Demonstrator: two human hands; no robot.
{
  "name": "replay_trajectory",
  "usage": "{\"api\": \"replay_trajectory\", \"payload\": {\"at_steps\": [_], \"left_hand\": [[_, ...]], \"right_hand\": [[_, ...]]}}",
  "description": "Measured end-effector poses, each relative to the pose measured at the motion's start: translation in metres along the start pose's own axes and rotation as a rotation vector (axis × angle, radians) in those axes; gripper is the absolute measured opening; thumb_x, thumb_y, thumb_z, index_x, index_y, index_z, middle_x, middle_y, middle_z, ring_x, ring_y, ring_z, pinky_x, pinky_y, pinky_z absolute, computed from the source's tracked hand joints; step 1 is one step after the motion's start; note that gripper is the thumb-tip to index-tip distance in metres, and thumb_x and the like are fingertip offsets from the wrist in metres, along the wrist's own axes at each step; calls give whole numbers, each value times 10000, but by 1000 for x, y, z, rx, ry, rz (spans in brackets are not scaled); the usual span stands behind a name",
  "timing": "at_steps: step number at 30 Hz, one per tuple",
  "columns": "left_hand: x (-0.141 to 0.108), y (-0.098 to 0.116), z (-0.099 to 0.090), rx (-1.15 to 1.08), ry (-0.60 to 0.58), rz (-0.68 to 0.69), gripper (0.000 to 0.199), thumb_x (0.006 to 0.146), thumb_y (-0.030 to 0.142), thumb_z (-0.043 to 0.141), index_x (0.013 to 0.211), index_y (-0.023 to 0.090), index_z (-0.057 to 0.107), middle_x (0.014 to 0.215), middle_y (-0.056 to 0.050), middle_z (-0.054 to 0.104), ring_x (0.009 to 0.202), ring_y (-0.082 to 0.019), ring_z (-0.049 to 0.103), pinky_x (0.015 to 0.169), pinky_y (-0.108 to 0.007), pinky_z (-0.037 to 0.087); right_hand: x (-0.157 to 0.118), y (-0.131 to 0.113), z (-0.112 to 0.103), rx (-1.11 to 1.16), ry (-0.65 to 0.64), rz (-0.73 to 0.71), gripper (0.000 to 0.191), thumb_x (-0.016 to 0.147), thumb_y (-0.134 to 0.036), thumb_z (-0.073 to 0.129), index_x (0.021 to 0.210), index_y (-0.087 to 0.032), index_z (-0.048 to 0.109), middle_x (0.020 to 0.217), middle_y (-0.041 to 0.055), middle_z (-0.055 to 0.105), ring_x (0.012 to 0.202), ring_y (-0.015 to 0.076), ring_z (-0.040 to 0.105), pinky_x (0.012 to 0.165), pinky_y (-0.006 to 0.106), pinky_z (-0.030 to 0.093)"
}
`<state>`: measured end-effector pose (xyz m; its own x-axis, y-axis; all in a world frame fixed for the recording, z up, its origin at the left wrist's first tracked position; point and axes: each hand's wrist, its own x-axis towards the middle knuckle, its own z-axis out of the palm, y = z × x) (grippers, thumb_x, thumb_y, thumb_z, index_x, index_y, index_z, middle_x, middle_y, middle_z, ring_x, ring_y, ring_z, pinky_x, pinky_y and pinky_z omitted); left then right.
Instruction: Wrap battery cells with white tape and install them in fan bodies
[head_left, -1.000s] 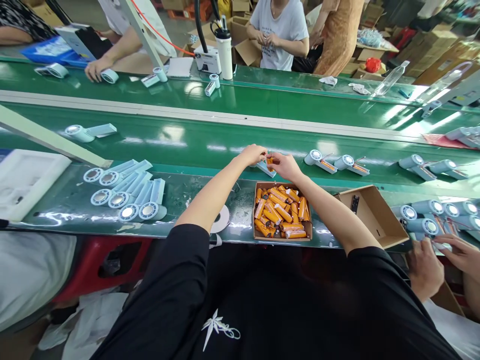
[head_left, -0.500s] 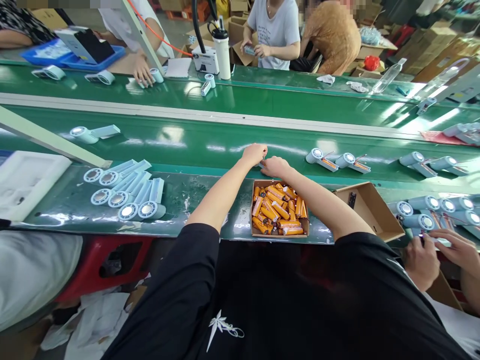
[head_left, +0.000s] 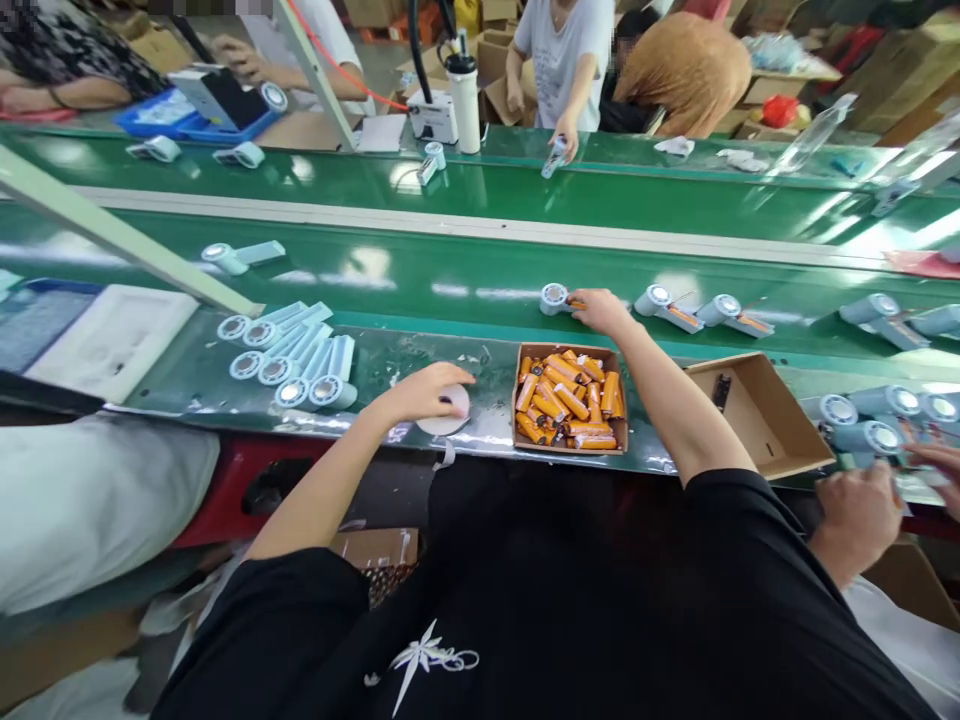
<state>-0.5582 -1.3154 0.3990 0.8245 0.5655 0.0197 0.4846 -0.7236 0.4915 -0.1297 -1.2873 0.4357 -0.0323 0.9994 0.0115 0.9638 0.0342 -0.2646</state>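
My right hand (head_left: 602,310) is on the belt side, its fingers closed on the handle of a light-blue handheld fan (head_left: 554,298). An orange strip shows in that handle. Lower and to the left, my left hand (head_left: 429,390) hovers over or touches a white tape roll (head_left: 442,424), thumb and fingers apart. The roll lies near the bench's front edge. Between my arms stands a cardboard box (head_left: 517,437) with many orange battery cells (head_left: 571,402). Two more fans (head_left: 670,309) with orange cells in their handles lie right of my right hand.
Several fans (head_left: 287,358) lie grouped on the bench at left, beside a white foam tray (head_left: 112,340). Another cardboard box (head_left: 784,425) is at right, near a co-worker's hands (head_left: 859,515). Across the green belt (head_left: 405,250), people handle fans.
My left hand has left the spot beside my right hand and come down left to the tape roll. My right hand now holds the fan on the belt. The camera view has shifted.
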Motion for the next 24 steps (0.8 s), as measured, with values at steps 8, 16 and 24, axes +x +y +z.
{"api": "replay_trajectory", "payload": {"at_steps": [8, 16, 24], "left_hand": [[-133, 25, 29, 288, 367, -178, 316, 853, 296, 800, 1163, 241, 766, 1413, -114, 696, 1500, -392, 474, 1240, -611, 424], [-149, 45, 14, 414, 787, -92, 346, 839, 173, 785, 1162, 266, 703, 1197, -110, 747, 1477, -411, 497, 1218, -684, 422], [-161, 16, 4, 350, 1121, -268, 507, 801, 270, 832, 1279, 338, 678, 1260, -53, 701, 1412, -407, 544, 1172, -655, 472]], "right_hand": [[-158, -129, -7, 668, 237, -35, 289, 983, -486, 655, 1170, -286, 748, 984, 49, 797, 788, 233, 745, 753, 382, 616], [-215, -264, 99, 938, -524, -325, 450, 1039, -555, 575, 800, -225, 765, 653, -7, 721, 552, 145, 631, 591, 261, 484], [-193, -149, 35, 416, 217, -11, 337, 1035, -488, 594, 1230, -276, 768, 1042, 80, 801, 966, 263, 727, 918, 389, 558]]}}
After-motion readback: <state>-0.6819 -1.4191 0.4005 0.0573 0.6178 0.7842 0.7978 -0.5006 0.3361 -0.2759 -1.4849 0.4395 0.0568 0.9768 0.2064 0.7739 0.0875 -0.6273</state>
